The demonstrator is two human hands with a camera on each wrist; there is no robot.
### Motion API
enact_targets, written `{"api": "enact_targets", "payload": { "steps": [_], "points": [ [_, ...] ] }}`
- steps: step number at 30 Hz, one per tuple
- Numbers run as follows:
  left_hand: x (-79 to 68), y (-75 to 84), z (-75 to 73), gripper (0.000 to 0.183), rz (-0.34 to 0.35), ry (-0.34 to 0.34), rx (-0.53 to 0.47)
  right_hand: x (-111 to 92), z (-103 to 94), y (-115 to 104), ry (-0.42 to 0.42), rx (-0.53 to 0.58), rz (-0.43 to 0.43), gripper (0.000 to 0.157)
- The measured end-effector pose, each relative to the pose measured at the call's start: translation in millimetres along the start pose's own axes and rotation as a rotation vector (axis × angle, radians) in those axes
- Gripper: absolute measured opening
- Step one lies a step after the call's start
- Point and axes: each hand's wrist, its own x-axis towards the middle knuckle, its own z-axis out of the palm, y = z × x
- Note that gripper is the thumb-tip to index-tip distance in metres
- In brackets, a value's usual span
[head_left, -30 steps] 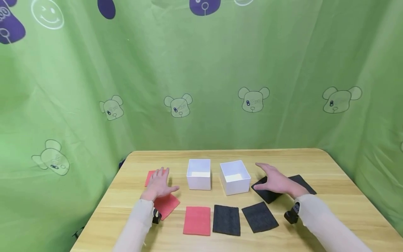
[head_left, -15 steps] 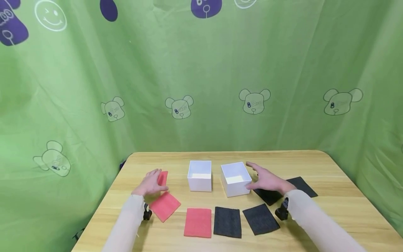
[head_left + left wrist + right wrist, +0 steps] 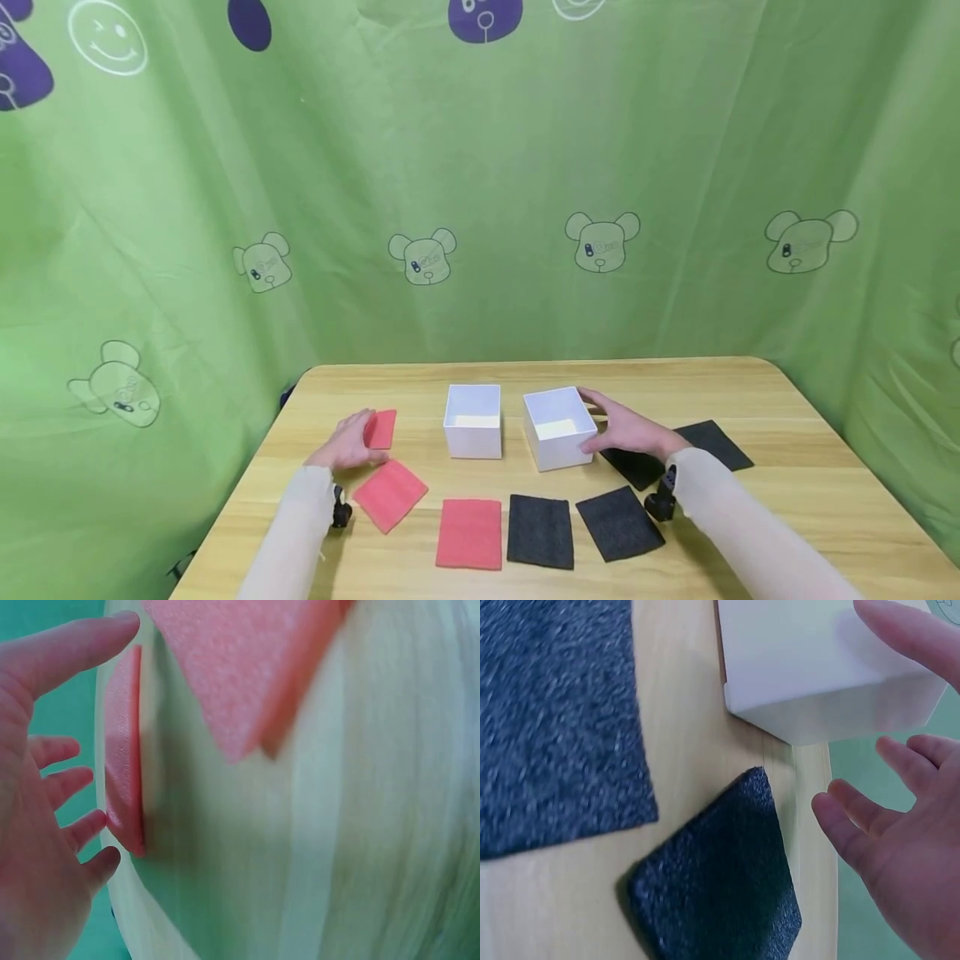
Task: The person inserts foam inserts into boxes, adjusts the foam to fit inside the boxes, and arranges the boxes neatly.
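Note:
At the table's left, my left hand (image 3: pixel 347 443) has its fingers loosely spread over a red foam square (image 3: pixel 381 429), and its thumb hovers by a second red square (image 3: pixel 390 496). The left wrist view shows nothing between that thumb and the fingers (image 3: pixel 79 780). My right hand (image 3: pixel 632 431) is at the right side of a white open-topped box (image 3: pixel 557 452), thumb at its near corner and fingers towards the back. In the right wrist view the fingers (image 3: pixel 847 832) are spread apart, and the thumb (image 3: pixel 915 634) overlaps the box. Under the right hand lies a black square (image 3: pixel 633 468).
A second white box (image 3: pixel 474 443) stands left of the first. Along the front lie a third red square (image 3: pixel 469 535) and two black squares, one straight (image 3: pixel 540 533) and one turned (image 3: pixel 621 523). Another black square (image 3: pixel 716 444) lies far right. A green curtain (image 3: pixel 510 317) hangs behind the table.
My left hand has drawn left and lower, uncovering the red squares. The right hand has moved left from over the black squares to the right box's side. The boxes stay put.

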Motion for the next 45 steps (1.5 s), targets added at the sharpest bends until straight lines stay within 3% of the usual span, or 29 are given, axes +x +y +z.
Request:
{"api": "enact_targets", "payload": {
  "steps": [7, 19, 28, 40, 45],
  "points": [
    [3.6, -1.6, -3.3, 0.094, -0.008, -0.002, 0.048, 5, 0.2, -4, -0.029, 0.09, 0.023, 0.108],
    [10.6, -10.1, 3.9, 0.097, -0.044, 0.018, 0.08, 10, -1.2, 4, -0.08, 0.187, 0.036, 0.114],
    [10.1, -7.6, 3.8, 0.099, -0.056, 0.033, 0.156, 10, -5.9, 5, -0.092, 0.221, 0.038, 0.114],
    [5.5, -3.3, 7.2, 0.096, -0.046, 0.04, 0.138, 11, -4.5, 6, -0.09, 0.199, 0.06, 0.113],
    [4.8, 0.6, 4.3, 0.1, -0.049, -0.001, 0.125, 10, -3.4, 3, -0.076, 0.182, 0.041, 0.113]
  ]
}}
